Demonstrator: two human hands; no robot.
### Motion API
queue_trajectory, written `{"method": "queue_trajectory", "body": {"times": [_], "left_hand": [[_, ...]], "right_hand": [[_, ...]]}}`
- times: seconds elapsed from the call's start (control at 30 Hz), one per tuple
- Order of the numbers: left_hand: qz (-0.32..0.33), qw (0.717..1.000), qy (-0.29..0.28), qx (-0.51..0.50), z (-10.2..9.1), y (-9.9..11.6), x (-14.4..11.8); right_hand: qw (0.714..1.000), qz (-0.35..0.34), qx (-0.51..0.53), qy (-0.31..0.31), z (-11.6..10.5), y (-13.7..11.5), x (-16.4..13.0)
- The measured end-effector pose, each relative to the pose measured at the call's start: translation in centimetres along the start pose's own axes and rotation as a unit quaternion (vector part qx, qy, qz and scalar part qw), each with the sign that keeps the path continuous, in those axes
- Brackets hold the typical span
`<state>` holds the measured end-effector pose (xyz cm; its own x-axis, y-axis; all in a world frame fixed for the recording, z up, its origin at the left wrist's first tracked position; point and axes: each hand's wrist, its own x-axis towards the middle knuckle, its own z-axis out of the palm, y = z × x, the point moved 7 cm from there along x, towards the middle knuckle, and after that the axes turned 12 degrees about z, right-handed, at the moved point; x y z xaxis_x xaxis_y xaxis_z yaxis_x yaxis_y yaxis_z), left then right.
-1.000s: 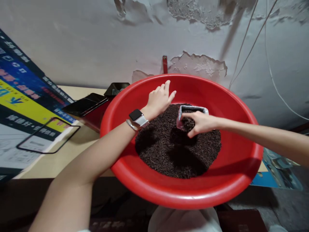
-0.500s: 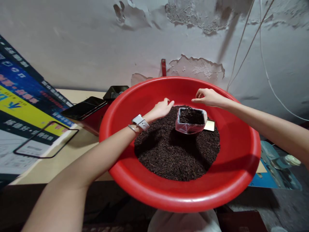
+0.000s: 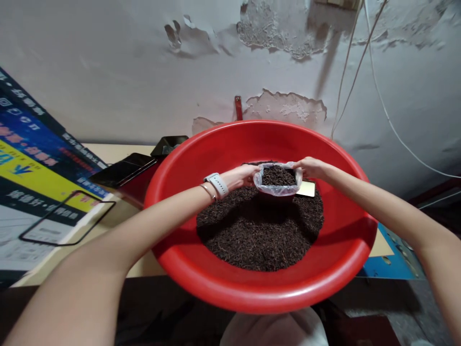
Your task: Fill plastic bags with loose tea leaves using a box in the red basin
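A small dark box lined with a clear plastic bag (image 3: 277, 191) sits in a wide red basin (image 3: 264, 293). Dark dried strands that look like loose tea (image 3: 276, 176) fill the box. More of the same loose tea (image 3: 262, 240) covers the basin's bottom around it. My left hand (image 3: 245, 175), with a watch and bracelet on its wrist, is closed on the bag's left edge at the box rim. At the right rim, my right hand (image 3: 309, 167) pinches the liner. Some fingertips are hidden behind the plastic. A flat pale rectangle (image 3: 306, 189) lies just right of the box.
Left of the basin, a black tray (image 3: 168, 145) and a dark glossy flat object (image 3: 124, 169) rest on the pale table (image 3: 144, 262). A printed board (image 3: 39, 182) and a thin black frame (image 3: 68, 244) are farther left. A peeling wall (image 3: 126, 72) with hanging cords (image 3: 347, 77) stands behind.
Both hands have come down onto the box from above and beside it, and now grip the liner's edges. The plastic rim is spread outward. The view has shifted slightly.
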<state>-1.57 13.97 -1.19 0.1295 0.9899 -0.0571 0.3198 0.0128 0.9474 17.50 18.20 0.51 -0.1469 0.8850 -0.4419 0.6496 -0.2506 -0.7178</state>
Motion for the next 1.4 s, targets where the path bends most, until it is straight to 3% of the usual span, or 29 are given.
{"method": "queue_trajectory", "body": {"times": [0.17, 0.27, 0.4, 0.57, 0.63, 0.73, 0.8, 0.87, 1.0, 1.1, 1.23, 1.4], "left_hand": [[0.006, 0.998, 0.054, -0.029, -1.7, 3.1, -0.2], [0.03, 0.996, 0.078, -0.016, -2.2, 3.9, -0.8], [0.04, 0.994, 0.099, -0.011, -2.7, 5.0, -1.2], [0.083, 0.991, 0.107, 0.021, -4.5, 7.7, -1.1], [0.077, 0.993, 0.089, 0.018, -4.6, 7.7, -1.2], [0.022, 1.0, 0.005, 0.02, -2.9, 6.5, -1.8], [0.003, 0.998, -0.035, 0.055, -1.8, 6.1, -2.2], [0.02, 0.995, -0.017, 0.094, -1.8, 6.8, -2.3], [0.065, 0.988, 0.083, 0.114, -3.6, 8.6, -2.8], [0.062, 0.984, 0.07, 0.152, -4.3, 8.8, -3.4], [0.084, 0.973, 0.068, 0.202, -5.1, 9.1, -3.5], [0.023, 0.954, 0.013, 0.3, -4.0, 8.2, -0.9]], "right_hand": [[0.987, -0.081, 0.128, 0.058, -3.0, -3.0, -1.9], [0.986, -0.072, 0.114, 0.094, -3.2, -2.4, -3.0], [0.992, -0.06, 0.072, 0.086, -2.9, -1.7, -3.7], [0.97, -0.121, 0.121, 0.171, -5.7, -3.1, -4.7], [0.972, -0.101, 0.122, 0.174, -5.8, -2.8, -5.1], [0.995, -0.028, 0.059, 0.075, -3.5, -1.6, -5.4], [0.999, -0.02, 0.029, 0.035, -2.4, -1.5, -5.7], [0.994, -0.06, 0.042, 0.075, -3.0, -2.5, -6.0], [0.97, -0.127, 0.057, 0.201, -5.8, -4.1, -6.0], [0.968, -0.135, 0.025, 0.209, -6.2, -4.2, -5.7], [0.953, -0.17, 0.067, 0.24, -6.8, -4.3, -5.9], [0.978, -0.115, 0.038, 0.17, -5.1, -3.9, -4.8]]}}
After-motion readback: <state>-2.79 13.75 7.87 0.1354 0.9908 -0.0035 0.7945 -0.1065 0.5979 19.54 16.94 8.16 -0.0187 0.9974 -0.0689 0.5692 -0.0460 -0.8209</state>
